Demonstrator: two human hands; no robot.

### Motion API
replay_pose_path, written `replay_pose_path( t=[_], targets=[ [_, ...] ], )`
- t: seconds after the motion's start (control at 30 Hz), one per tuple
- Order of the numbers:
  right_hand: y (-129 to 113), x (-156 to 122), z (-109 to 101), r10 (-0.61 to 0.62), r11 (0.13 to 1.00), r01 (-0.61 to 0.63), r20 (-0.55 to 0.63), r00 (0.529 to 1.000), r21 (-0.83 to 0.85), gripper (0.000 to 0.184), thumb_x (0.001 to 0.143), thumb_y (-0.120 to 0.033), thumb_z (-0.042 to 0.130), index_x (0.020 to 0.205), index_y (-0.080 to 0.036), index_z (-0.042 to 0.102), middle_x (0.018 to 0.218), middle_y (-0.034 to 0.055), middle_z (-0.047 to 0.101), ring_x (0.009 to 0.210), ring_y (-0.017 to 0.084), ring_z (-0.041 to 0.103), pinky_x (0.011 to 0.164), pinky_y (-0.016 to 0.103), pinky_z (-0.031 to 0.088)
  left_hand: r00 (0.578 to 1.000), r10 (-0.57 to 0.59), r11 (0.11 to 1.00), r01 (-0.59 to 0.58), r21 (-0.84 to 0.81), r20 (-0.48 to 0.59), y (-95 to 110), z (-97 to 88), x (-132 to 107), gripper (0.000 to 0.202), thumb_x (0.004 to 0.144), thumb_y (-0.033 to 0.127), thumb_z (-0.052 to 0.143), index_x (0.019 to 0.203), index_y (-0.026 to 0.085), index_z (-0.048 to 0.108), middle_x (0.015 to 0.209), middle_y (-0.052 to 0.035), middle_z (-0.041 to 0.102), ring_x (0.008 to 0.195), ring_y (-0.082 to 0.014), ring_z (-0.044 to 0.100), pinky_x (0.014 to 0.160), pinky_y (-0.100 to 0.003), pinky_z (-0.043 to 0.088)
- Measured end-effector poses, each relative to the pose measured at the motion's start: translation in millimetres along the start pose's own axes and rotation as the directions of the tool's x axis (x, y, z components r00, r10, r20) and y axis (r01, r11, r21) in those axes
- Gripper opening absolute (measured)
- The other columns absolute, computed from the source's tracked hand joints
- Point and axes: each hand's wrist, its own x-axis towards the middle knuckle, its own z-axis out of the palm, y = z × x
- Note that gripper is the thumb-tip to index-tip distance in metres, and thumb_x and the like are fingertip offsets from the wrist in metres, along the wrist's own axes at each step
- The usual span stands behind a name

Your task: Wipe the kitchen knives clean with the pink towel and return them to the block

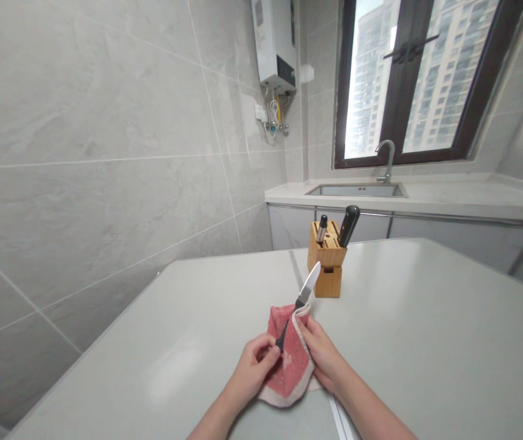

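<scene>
Red towel [289,360] w/ cream edge sits folded in our hands, btm centre of frame, over the pale grey tabletop [426,318]. Our left hand [254,366] is closed round the dark handle of a kitchen knife [306,292], gripping it firmly. Our right hand [320,357] is closed too, pinching the towel round the blade near its base. Bare steel blade sticks up out of the towel, tip to upper right. Just beyond the tip, wooden knife block [328,260] stands on the table, w/ black-handled knife [348,225] and slimmer handle [322,228] in its slots. Upper right: steel sink [357,190], curved tap [387,160], window [408,79]. Top centre: white water heater [274,46] on grey tile wall [91,153].
</scene>
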Motion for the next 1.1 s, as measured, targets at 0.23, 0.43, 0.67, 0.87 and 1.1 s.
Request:
replay_pose_path(
  t=[0.23,0.43,0.67,0.87,1.1],
  targets=[
    [1,-5,7,-0.016,0.985,0.015,0.000,1.000,-0.172,0.034,0.071,-0.042,0.066,0.096,-0.019,0.061,0.088,0.0036,0.068,0.092,0.022,0.060,0.086,0.037,0.043,0.998,0.020,0.997,-0.015,0.072,-0.062,-5,-0.5,1,0.030,0.080,0.042,0.055,0.068,0.014,0.051,0.063,0.0016,0.046,0.060,-0.0119,0.041,0.058,-0.021,0.034],
    [2,-4,2,-0.032,0.952,0.038,0.026,0.999,-0.302,0.034,0.072,-0.046,0.064,0.090,-0.018,0.063,0.102,0.0065,0.064,0.106,0.027,0.052,0.089,0.039,0.041,0.994,0.028,0.991,-0.014,0.133,-0.102,-9,-1.3,3,0.030,0.078,0.037,0.057,0.062,0.013,0.053,0.060,0.0005,0.049,0.059,-0.0123,0.042,0.057,-0.022,0.034],
    [2,-2,2,-0.029,0.946,0.044,0.050,0.998,-0.321,0.042,0.078,-0.051,0.054,0.105,-0.019,0.059,0.107,0.0060,0.063,0.106,0.025,0.054,0.096,0.041,0.037,0.992,0.015,0.999,-0.020,-0.038,-0.125,-5,-4.3,3,0.023,0.072,0.031,0.066,0.071,0.016,0.049,0.059,0.0051,0.043,0.052,-0.0088,0.038,0.050,-0.018,0.030],
    [-2,-1,-1,-0.033,0.930,0.075,0.120,0.992,-0.360,0.044,0.081,-0.049,0.051,0.116,-0.023,0.054,0.113,0.0055,0.062,0.111,0.024,0.051,0.098,0.040,0.034,0.955,0.001,0.995,-0.030,-0.092,-0.295,12,-5.2,2,0.017,0.079,0.033,0.058,0.086,0.018,0.058,0.077,-0.0015,0.058,0.069,-0.0143,0.052,0.059,-0.020,0.039],
    [-6,-5,1,0.096,0.860,0.078,0.310,0.946,-0.505,0.042,0.083,-0.047,0.048,0.112,-0.018,0.057,0.108,0.0066,0.064,0.099,0.023,0.057,0.094,0.040,0.037,0.959,0.067,0.996,-0.078,-0.030,-0.277,12,-8.0,5,0.027,0.082,0.034,0.054,0.099,0.017,0.065,0.103,-0.0099,0.060,0.100,-0.0242,0.052,0.086,-0.031,0.039]
  ],
)
